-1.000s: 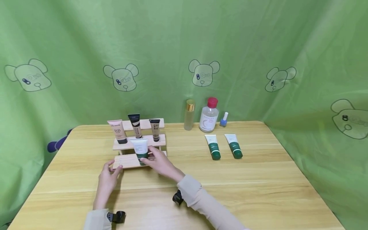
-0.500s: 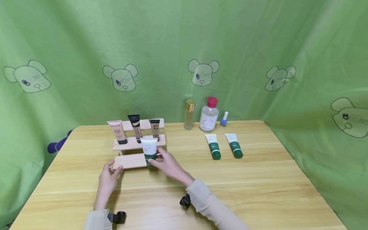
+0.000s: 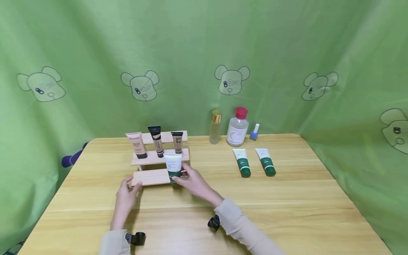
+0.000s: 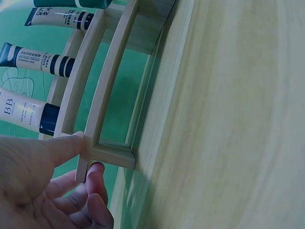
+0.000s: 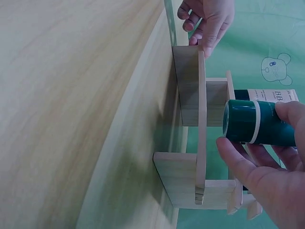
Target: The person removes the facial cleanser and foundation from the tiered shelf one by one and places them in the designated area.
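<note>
My right hand grips a white and green squeeze tube upright, green cap down, over the right part of the front step. In the right wrist view a small gap shows between the cap and the step's board. My left hand pinches the left end of the three-step wooden rack, thumb on top and fingers curled below. On the middle step stand a pink BB cream tube, a black-topped tube and a smaller black-topped tube, its base hidden behind the held tube.
Two similar white and green tubes lie on the table at right. Behind them stand a gold-capped bottle, a clear bottle with a red cap and a small blue nail polish bottle. A green curtain hangs along the table's back edge.
My right hand has carried the tube rightward along the front step, from near its middle to its right part. The left hand keeps its pinch on the rack. The head view has shifted slightly.
</note>
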Demonstrator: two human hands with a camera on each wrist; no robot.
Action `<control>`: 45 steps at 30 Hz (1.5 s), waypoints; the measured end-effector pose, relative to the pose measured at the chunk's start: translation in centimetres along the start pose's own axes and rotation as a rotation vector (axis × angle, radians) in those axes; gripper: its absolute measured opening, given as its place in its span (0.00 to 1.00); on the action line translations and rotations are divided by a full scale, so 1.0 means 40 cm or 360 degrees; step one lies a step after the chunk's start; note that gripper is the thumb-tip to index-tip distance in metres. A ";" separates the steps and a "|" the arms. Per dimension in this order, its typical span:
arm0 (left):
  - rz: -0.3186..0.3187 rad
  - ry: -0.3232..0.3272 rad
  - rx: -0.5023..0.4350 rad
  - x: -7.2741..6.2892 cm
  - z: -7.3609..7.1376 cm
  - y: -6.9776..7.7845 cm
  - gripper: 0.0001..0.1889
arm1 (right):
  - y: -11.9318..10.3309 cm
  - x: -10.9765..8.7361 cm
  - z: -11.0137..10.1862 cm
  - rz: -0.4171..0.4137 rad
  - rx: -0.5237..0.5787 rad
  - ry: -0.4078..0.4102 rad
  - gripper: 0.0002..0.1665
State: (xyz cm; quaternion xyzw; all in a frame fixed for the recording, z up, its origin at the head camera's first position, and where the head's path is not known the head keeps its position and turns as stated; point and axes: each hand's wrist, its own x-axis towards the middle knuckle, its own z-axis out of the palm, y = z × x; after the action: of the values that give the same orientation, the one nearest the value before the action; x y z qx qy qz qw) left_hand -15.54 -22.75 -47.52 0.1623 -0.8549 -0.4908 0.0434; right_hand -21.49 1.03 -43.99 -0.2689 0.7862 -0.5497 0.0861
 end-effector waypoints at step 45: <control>-0.0018 0.0016 0.0015 0.005 0.000 -0.004 0.30 | 0.036 -0.036 -0.112 0.0295 0.0008 0.0419 0.21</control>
State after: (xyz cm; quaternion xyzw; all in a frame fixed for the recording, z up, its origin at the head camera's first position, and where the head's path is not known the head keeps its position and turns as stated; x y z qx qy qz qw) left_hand -15.68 -22.87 -47.66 0.1699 -0.8561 -0.4862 0.0440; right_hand -22.68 5.80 -43.81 -0.1206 0.8108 -0.5718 0.0333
